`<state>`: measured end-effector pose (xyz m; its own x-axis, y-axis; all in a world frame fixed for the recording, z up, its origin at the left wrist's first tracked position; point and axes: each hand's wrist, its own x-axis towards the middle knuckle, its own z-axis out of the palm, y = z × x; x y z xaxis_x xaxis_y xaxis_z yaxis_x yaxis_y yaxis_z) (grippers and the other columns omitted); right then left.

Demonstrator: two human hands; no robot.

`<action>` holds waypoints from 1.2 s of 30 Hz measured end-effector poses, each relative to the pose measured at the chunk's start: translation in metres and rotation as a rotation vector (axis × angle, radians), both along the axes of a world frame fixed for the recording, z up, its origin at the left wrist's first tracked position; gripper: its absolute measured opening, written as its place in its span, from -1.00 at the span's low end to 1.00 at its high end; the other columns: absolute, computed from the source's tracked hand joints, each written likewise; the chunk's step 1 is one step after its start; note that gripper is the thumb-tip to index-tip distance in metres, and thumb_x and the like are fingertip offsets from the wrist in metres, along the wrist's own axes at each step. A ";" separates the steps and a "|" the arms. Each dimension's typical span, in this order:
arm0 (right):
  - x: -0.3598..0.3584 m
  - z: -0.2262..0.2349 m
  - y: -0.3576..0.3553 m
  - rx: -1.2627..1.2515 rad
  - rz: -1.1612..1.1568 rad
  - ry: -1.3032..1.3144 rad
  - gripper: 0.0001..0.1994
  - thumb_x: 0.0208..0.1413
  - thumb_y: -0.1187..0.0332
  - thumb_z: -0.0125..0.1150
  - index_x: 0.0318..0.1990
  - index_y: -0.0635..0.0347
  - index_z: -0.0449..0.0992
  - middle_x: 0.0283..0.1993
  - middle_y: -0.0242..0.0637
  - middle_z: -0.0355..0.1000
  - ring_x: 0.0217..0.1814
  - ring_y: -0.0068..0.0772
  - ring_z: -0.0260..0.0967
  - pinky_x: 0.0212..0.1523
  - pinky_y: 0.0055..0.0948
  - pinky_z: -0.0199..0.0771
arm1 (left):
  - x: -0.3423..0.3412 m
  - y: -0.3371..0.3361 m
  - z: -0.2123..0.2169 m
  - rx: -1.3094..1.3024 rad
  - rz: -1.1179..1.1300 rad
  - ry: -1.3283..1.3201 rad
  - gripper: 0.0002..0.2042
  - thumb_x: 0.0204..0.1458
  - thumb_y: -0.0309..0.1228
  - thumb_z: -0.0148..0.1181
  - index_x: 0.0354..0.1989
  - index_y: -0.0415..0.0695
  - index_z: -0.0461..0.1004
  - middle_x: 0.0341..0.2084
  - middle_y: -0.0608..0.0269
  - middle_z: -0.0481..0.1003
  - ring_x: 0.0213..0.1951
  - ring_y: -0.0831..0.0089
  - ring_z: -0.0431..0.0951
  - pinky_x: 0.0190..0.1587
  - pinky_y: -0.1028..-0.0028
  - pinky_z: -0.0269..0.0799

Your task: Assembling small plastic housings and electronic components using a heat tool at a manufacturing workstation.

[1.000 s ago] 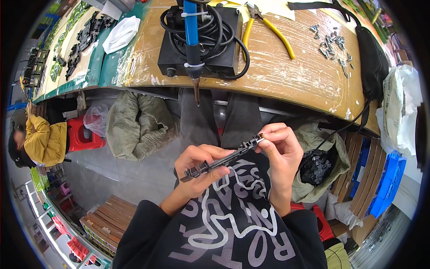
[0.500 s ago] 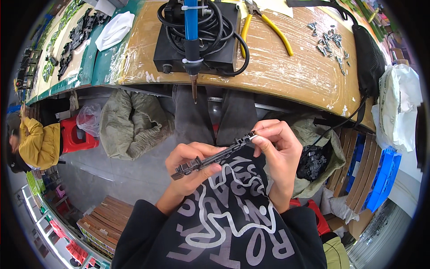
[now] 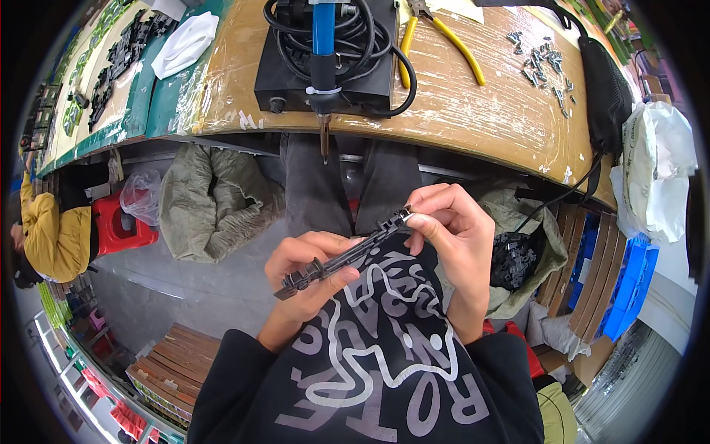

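Long part [image 3: 376, 240], clock centre: mostly black. Sweatshirt [image 3: 392, 351], 6 o'clock: black, silvery-grey lettering pattern, pale wavy squiggle. Soldering iron [image 3: 323, 44], 12: blue and black. Pliers [image 3: 460, 52], 1: yellow-handled. Benchtop [image 3: 473, 111]: brown, whitish streaks — green edging [image 3: 170, 107] at 10. Stool [image 3: 118, 233], 9: red. Crate [image 3: 634, 288], 3: blue.

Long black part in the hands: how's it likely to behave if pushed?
Probably stiff: the long black part runs straight between the left hand and right hand, no visible sag.
Likely light: fingers and thumbs seem to support it easily.
Possibly apt to snag: small projections stick out along it.
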<state>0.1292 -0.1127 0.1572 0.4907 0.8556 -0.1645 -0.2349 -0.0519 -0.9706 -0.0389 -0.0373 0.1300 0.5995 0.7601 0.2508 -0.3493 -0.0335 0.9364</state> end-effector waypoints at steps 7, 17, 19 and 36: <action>0.005 0.007 -0.004 -0.104 0.099 -0.060 -0.92 -0.07 0.58 0.12 -0.46 0.35 0.34 -0.37 -0.25 0.38 -0.65 -0.69 0.28 -0.66 -0.75 0.22 | -0.005 0.001 0.007 -0.141 -0.003 0.018 -0.71 -0.20 -0.65 0.21 -0.46 -0.20 0.15 -0.42 -0.17 0.44 -0.28 0.19 0.51 -0.22 0.37 0.44; -0.006 0.012 -0.005 -0.047 -0.031 -0.188 -0.91 -0.12 0.58 0.18 -0.46 0.35 0.38 -0.38 -0.27 0.40 -0.65 -0.71 0.29 -0.64 -0.75 0.24 | -0.007 -0.001 0.008 -0.176 -0.018 -0.004 -0.70 -0.22 -0.65 0.23 -0.47 -0.20 0.16 -0.40 -0.13 0.43 -0.27 0.20 0.50 -0.18 0.33 0.42; -0.006 0.009 -0.005 -0.043 -0.040 -0.190 -0.91 -0.13 0.58 0.18 -0.46 0.35 0.38 -0.38 -0.26 0.40 -0.65 -0.71 0.29 -0.64 -0.75 0.24 | -0.005 0.000 0.013 -0.082 -0.013 0.075 -0.71 -0.24 -0.66 0.25 -0.48 -0.20 0.18 -0.41 -0.12 0.44 -0.27 0.22 0.50 -0.17 0.34 0.42; -0.013 0.009 -0.011 0.046 -0.130 -0.298 -0.91 -0.13 0.61 0.16 -0.42 0.37 0.40 -0.39 -0.25 0.37 -0.63 -0.69 0.27 -0.62 -0.73 0.27 | -0.003 -0.003 0.012 -0.113 -0.059 -0.001 -0.70 -0.30 -0.71 0.26 -0.52 -0.18 0.21 -0.41 -0.08 0.46 -0.27 0.19 0.51 -0.18 0.33 0.43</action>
